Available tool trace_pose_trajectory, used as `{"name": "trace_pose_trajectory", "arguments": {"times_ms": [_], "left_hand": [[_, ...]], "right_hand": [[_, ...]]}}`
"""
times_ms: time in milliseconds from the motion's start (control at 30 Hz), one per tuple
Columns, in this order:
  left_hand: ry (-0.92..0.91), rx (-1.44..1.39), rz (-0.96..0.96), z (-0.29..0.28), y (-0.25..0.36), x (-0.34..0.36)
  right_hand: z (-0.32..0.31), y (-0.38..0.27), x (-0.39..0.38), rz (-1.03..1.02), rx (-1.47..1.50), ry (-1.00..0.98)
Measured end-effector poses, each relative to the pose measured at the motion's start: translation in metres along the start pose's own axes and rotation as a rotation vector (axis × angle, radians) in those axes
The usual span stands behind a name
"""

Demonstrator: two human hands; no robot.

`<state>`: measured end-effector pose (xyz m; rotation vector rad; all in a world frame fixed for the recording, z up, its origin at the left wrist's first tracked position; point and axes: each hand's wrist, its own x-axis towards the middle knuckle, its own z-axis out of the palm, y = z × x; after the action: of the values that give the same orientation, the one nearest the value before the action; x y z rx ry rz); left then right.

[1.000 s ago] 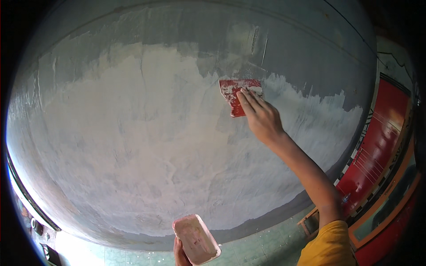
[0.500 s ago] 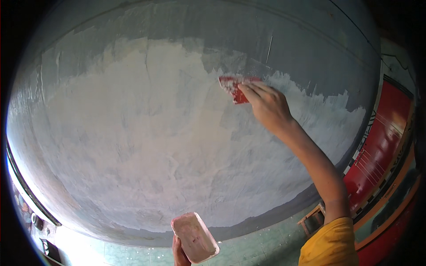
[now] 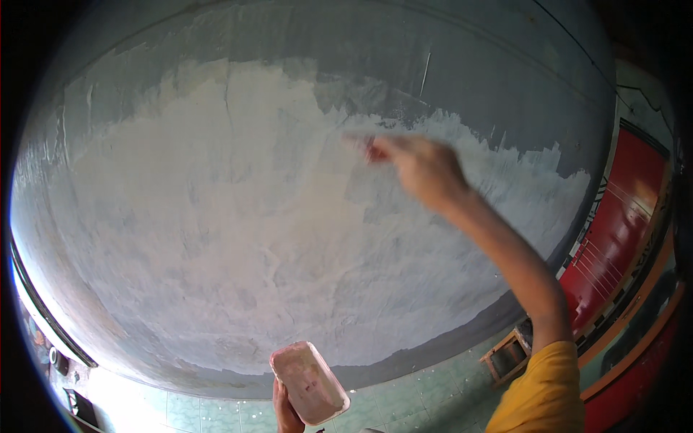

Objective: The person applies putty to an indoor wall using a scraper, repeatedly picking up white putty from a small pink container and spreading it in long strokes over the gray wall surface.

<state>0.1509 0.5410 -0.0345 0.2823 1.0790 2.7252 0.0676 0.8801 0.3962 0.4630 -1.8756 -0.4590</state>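
Note:
My right hand (image 3: 429, 169) is raised against the wall, its fingers closed on a red putty scraper (image 3: 375, 151). Both are smeared by motion, and the scraper's blade looks narrow from this side. Pale putty (image 3: 231, 195) covers the middle of the wall, with a ragged upper edge just above the scraper. Beyond that edge the wall (image 3: 491, 94) is bare dark grey. Low in the picture, my left hand (image 3: 285, 411) grips the left side of a shallow rectangular tray (image 3: 330, 382). Pinkish-white residue coats the tray's inside. Most of the left hand's fingers are hidden behind it.
Greenish floor tiles (image 3: 404, 400) with white specks run along the wall's foot. A small wooden stool (image 3: 507, 357) stands at the lower right, near my sleeve. Farther right hangs a red panel (image 3: 624, 209). A thin dark cable (image 3: 567, 36) crosses the wall at upper right.
The scraper has turned, so its broad face with white putty on it no longer shows. My right hand has shifted slightly left. The tray stays in my left hand, a little farther left.

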Motion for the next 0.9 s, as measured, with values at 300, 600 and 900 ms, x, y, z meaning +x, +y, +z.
{"name": "trace_pose_trajectory", "arguments": {"times_ms": [300,600,900], "left_hand": [[0.003,-0.018,-0.001,0.054,-0.01,-0.008],[0.035,-0.029,0.053,0.08,-0.065,-0.034],[0.106,-0.029,0.009,0.099,-0.096,-0.071]], "right_hand": [[0.006,0.111,0.016,0.05,-0.27,0.101],[-0.078,0.096,0.034,0.136,-0.094,0.039],[0.04,0.03,-0.088,-0.21,-0.329,0.02]]}}
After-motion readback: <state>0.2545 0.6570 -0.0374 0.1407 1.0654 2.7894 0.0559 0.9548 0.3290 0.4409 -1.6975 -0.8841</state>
